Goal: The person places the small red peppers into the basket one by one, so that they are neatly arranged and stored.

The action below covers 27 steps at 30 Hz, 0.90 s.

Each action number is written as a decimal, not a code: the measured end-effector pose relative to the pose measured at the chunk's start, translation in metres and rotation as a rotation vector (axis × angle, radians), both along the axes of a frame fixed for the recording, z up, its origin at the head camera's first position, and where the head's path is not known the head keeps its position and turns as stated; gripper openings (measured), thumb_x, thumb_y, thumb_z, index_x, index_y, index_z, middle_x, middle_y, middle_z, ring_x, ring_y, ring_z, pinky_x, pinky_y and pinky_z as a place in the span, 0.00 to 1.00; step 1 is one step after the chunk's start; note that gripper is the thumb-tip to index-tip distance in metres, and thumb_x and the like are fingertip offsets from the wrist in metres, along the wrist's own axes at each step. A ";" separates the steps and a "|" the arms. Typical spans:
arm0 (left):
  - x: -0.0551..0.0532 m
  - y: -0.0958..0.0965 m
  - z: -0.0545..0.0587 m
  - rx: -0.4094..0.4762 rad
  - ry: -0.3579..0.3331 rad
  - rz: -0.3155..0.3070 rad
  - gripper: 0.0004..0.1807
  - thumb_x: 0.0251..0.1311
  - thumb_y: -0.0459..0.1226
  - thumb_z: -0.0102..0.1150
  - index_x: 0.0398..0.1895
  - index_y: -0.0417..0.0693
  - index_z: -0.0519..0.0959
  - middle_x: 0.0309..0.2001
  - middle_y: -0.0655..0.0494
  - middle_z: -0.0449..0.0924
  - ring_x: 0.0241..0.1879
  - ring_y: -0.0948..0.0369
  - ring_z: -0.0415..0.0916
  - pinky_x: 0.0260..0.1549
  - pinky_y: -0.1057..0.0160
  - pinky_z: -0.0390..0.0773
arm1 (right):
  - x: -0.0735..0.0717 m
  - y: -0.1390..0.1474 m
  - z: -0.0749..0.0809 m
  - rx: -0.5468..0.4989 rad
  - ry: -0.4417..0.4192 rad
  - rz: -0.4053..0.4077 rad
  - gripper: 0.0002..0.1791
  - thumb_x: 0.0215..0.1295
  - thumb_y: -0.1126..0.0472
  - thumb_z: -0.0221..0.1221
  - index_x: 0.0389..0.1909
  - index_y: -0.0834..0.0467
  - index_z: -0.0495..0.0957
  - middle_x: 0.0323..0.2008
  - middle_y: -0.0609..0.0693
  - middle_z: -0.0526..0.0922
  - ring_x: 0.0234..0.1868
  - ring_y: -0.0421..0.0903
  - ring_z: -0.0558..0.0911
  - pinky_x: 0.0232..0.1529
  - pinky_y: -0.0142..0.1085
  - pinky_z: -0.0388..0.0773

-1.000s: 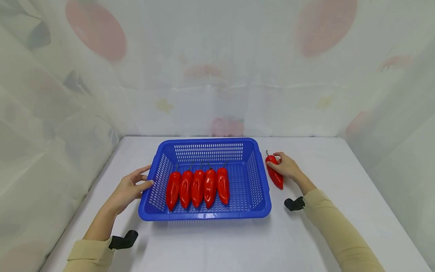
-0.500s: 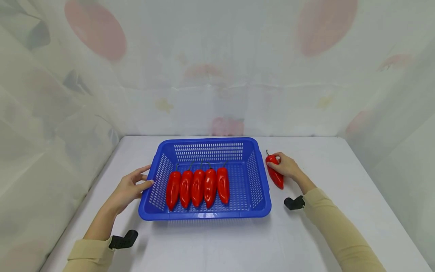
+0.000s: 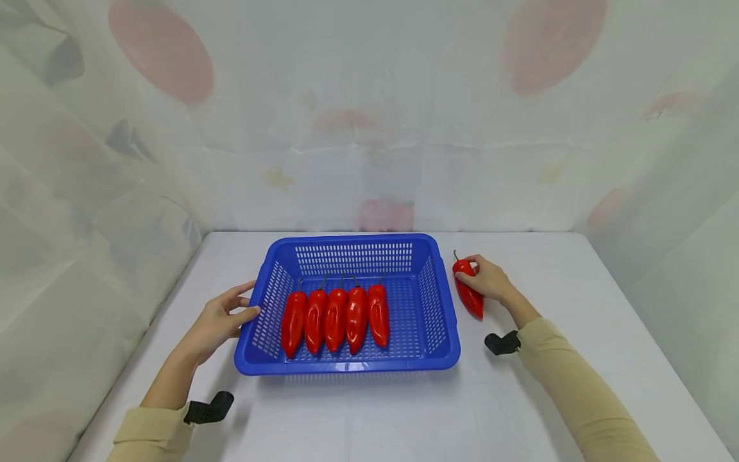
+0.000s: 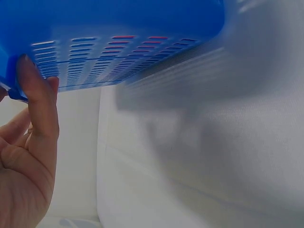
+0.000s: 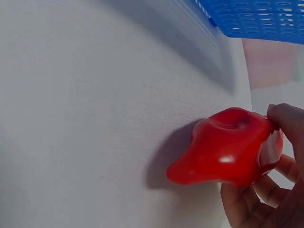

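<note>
A blue plastic basket stands on the white table with several red peppers lying side by side in it, stems pointing away. My left hand grips the basket's left side at the rim; in the left wrist view the fingers bend against its slotted wall. To the right of the basket, my right hand holds another red pepper between thumb and fingers. In the right wrist view this pepper points its tip away from the palm, with its shadow on the table beside it.
White table surface stretches in front of the basket and to its right. Pale printed curtains enclose the back and both sides. A black wrist mount sits on each sleeve.
My right hand has shifted slightly away and to the right, carrying the red pepper with it. The left hand and the basket look practically still.
</note>
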<state>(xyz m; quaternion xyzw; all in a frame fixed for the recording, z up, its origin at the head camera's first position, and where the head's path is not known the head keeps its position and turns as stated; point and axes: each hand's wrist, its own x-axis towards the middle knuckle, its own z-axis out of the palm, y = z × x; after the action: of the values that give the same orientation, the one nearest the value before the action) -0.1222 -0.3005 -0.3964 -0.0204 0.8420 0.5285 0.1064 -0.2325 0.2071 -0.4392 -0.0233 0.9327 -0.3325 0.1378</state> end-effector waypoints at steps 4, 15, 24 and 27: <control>0.000 0.000 0.000 -0.004 -0.002 0.002 0.37 0.53 0.46 0.56 0.65 0.56 0.53 0.45 0.40 0.67 0.34 0.53 0.77 0.31 0.56 0.79 | -0.001 0.000 0.007 0.000 0.021 0.008 0.33 0.57 0.48 0.53 0.59 0.60 0.56 0.47 0.65 0.68 0.41 0.56 0.73 0.31 0.38 0.79; 0.001 0.001 0.000 0.005 0.001 -0.002 0.36 0.53 0.46 0.56 0.65 0.56 0.53 0.45 0.40 0.68 0.34 0.53 0.77 0.31 0.56 0.79 | -0.004 0.003 0.022 0.000 0.055 0.032 0.33 0.58 0.48 0.52 0.59 0.61 0.56 0.47 0.65 0.67 0.40 0.56 0.73 0.28 0.36 0.79; 0.001 0.000 0.000 0.008 0.004 -0.003 0.37 0.53 0.46 0.56 0.65 0.55 0.53 0.45 0.40 0.67 0.34 0.53 0.77 0.31 0.56 0.79 | -0.005 0.004 0.038 -0.024 0.064 0.025 0.32 0.58 0.49 0.53 0.59 0.60 0.55 0.48 0.65 0.66 0.43 0.58 0.72 0.29 0.38 0.79; 0.000 0.000 0.001 0.010 0.005 -0.004 0.37 0.53 0.46 0.56 0.65 0.55 0.53 0.45 0.40 0.67 0.34 0.53 0.77 0.31 0.57 0.79 | -0.005 0.003 0.042 -0.027 0.066 0.026 0.33 0.58 0.49 0.52 0.59 0.60 0.55 0.49 0.65 0.66 0.44 0.59 0.72 0.30 0.39 0.79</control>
<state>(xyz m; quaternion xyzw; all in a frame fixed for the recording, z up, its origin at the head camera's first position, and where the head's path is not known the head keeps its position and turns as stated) -0.1217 -0.3007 -0.3956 -0.0168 0.8395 0.5327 0.1054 -0.2376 0.2105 -0.3972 -0.0480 0.9317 -0.3424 0.1112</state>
